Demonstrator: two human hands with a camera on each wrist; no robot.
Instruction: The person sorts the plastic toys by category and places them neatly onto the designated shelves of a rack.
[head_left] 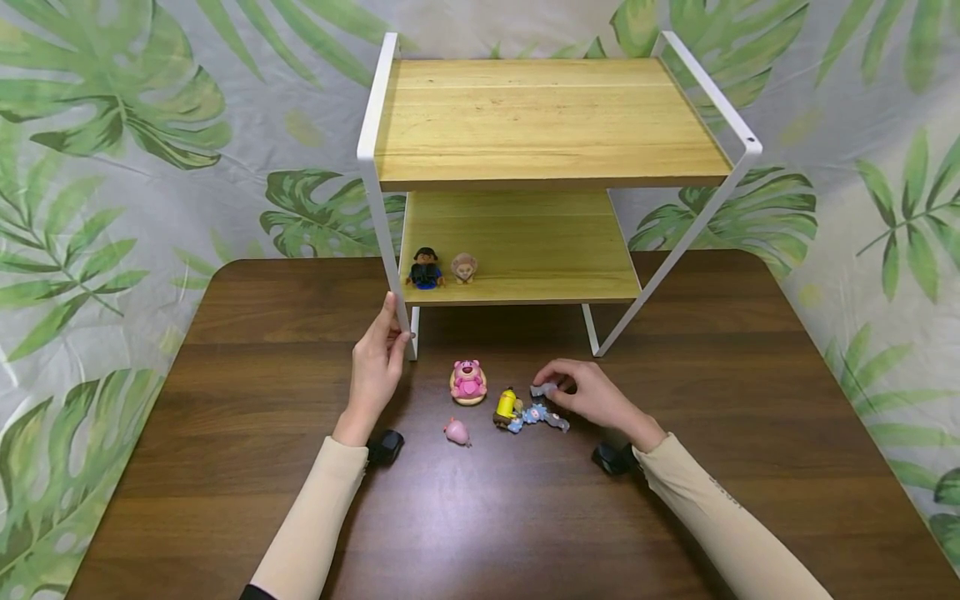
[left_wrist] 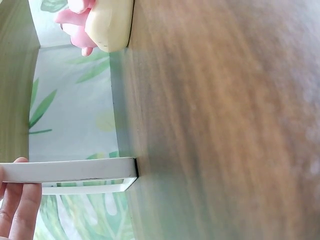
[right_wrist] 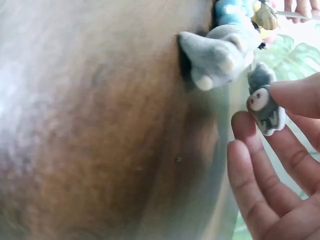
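Note:
My right hand (head_left: 592,396) pinches a small grey toy animal figurine (right_wrist: 270,107) with a white face between thumb and fingers, low over the table. Just left of it lie a second grey figurine (right_wrist: 212,57), a light-blue figurine (head_left: 536,413) and a yellow figurine with a brown base (head_left: 507,405), bunched together. My left hand (head_left: 372,367) holds the white front left leg (left_wrist: 75,170) of the two-tier shelf, thumb and fingers on either side. Between the hands, a pink bear figurine (head_left: 468,383) sits upright, with a small pink round figurine (head_left: 456,432) in front of it.
The shelf's wooden top board (head_left: 540,117) stands over a lower board (head_left: 525,242). At that lower board's left end are a dark-haired toy figure (head_left: 426,271) and a beige lion-like figurine (head_left: 463,267). A leaf-patterned cloth (head_left: 112,208) hangs behind the brown table (head_left: 247,350).

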